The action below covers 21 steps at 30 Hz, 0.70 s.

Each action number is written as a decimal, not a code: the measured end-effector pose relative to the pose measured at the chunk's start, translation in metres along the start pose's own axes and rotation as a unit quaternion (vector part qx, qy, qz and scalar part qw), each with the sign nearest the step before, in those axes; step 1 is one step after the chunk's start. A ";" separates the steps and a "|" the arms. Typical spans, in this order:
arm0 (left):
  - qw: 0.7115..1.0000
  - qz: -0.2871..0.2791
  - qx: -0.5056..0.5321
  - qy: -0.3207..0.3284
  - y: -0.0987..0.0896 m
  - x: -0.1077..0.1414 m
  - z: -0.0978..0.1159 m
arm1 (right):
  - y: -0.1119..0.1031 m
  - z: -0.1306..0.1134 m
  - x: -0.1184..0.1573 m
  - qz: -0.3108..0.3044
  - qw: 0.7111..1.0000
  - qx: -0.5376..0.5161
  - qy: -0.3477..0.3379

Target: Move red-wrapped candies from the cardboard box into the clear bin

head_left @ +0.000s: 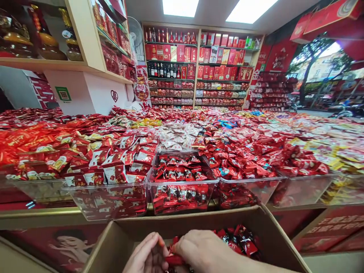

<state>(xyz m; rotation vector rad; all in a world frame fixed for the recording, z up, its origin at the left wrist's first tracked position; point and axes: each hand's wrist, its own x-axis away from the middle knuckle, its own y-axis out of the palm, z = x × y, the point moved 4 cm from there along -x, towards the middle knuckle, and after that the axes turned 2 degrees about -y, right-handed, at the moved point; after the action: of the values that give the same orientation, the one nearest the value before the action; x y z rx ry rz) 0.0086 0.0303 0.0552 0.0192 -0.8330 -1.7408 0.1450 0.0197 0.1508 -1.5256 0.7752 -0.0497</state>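
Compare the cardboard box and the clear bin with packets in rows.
The cardboard box is brown and opaque; the clear bin is see-through. In view, the box spans wider than the bin. The box holds jumbled packets; the bin's packets sit in rows. Both are open-topped, with mostly red wrappers inside.

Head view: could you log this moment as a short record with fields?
Container: open brown cardboard box
Contents: small shiny red-and-black wrapped packets, partly hidden by the hands
Left: left hand, cupped inside the box
Right: right hand, over the packets; whether either grip is closed on one is unclear
Beyond the box: clear plastic bin of similar red-and-black packets
Left of that bin: white-and-red packets
Background: wooden wall shelves with dark bottles and red boxes
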 end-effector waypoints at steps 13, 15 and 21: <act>0.973 0.059 -0.222 -0.037 -0.034 -0.027 -0.044 | -0.060 0.151 -0.119 -0.135 0.945 0.256 0.154; 0.972 0.044 -0.227 -0.029 -0.038 -0.030 -0.047 | -0.049 0.155 -0.117 -0.155 0.940 0.261 0.153; 0.955 0.031 -0.295 -0.026 -0.040 -0.030 -0.046 | -0.058 0.141 -0.113 -0.165 0.938 0.267 0.146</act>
<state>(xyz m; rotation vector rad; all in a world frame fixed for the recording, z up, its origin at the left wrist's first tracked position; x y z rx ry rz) 0.0043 0.0358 -0.0125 -0.4493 -0.3182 -1.8746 0.1513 0.1922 0.2302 -1.1180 0.6570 -0.6980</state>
